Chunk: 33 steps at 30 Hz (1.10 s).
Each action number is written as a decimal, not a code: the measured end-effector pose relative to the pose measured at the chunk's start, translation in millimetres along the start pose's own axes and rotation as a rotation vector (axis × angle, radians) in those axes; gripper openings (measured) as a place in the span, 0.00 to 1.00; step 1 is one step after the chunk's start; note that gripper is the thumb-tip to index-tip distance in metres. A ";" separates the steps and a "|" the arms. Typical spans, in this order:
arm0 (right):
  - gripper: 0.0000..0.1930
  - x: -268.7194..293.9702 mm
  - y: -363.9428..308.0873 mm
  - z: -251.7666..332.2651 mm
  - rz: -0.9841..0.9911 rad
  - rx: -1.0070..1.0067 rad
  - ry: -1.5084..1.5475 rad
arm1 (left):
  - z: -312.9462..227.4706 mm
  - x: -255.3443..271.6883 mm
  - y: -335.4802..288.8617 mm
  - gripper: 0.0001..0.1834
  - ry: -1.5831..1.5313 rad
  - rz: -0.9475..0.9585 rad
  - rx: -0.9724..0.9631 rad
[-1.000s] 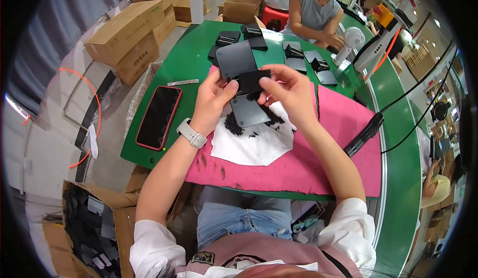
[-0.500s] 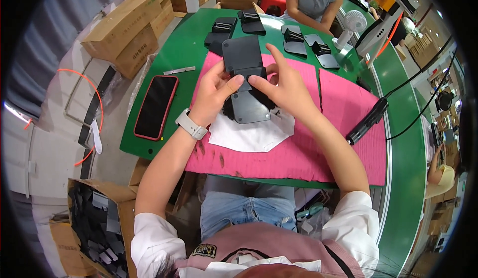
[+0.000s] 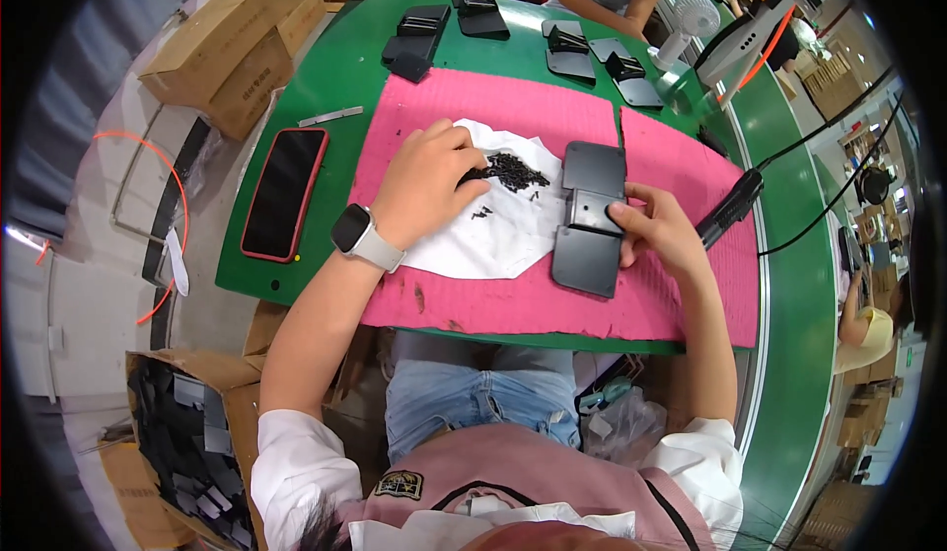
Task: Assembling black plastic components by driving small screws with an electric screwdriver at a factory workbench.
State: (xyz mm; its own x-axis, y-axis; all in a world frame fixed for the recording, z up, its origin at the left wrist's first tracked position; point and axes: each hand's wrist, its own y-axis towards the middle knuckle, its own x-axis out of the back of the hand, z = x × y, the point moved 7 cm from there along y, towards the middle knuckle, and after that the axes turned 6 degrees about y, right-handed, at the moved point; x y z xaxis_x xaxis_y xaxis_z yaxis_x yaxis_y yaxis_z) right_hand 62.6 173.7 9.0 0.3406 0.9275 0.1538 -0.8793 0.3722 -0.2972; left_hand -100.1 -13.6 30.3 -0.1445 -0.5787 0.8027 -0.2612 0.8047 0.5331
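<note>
A pile of small black screws (image 3: pixel 515 170) lies on a white cloth (image 3: pixel 483 250), with a few loose ones beside it. My left hand (image 3: pixel 426 178), wearing a watch, rests on the cloth; its curled fingers and thumb close on screws at the pile's left edge. Just right of the cloth is a black hinged bracket (image 3: pixel 589 260) with two flat plates joined by a narrower middle section. My right hand (image 3: pixel 659 227) grips this middle section from the right, thumb on top and fingers partly hidden at the edge.
A pink mat (image 3: pixel 434 299) covers much of the green table (image 3: pixel 345 58). Left lies a phone (image 3: pixel 284 194) and a small metal strip (image 3: pixel 330 116). Several similar brackets (image 3: pixel 569 53) stand at the back. A corded black electric screwdriver (image 3: pixel 730 211) and a white fan (image 3: pixel 694 20) are right.
The bracket has moved from between both hands, down and right, into my right hand alone. My left hand has let it go and moved to the screws, uncovering pile and cloth.
</note>
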 end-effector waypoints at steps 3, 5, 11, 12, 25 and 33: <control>0.22 -9.8 -10.9 8.4 -0.043 -0.004 -0.002 | -6.0 -5.7 2.8 0.08 0.036 0.028 0.017; 0.21 -7.0 -14.3 17.1 -0.114 -0.024 -0.317 | -12.3 -1.4 3.0 0.07 0.029 -0.006 0.016; 0.20 46.9 -40.7 41.3 -0.610 0.282 -0.913 | 2.1 5.8 0.3 0.08 -0.092 -0.110 0.132; 0.19 64.1 -55.0 49.6 -0.841 0.298 -1.011 | 9.8 4.2 -1.4 0.08 -0.157 -0.113 0.216; 0.21 193.8 -21.5 -13.8 -0.837 0.215 -0.249 | 11.0 6.1 4.5 0.05 -0.276 -0.209 0.226; 0.19 115.9 6.3 5.3 -0.328 0.298 0.831 | 9.2 -18.0 16.6 0.06 -0.932 -0.078 0.485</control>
State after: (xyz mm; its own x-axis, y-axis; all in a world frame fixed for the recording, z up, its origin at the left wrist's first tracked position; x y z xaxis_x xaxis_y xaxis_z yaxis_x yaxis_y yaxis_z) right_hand 94.8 283.4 30.0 0.6137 0.5475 -0.5689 -0.7070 0.7019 -0.0872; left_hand -110.7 9.0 22.3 -0.7339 -0.6651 0.1381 -0.6253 0.7409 0.2451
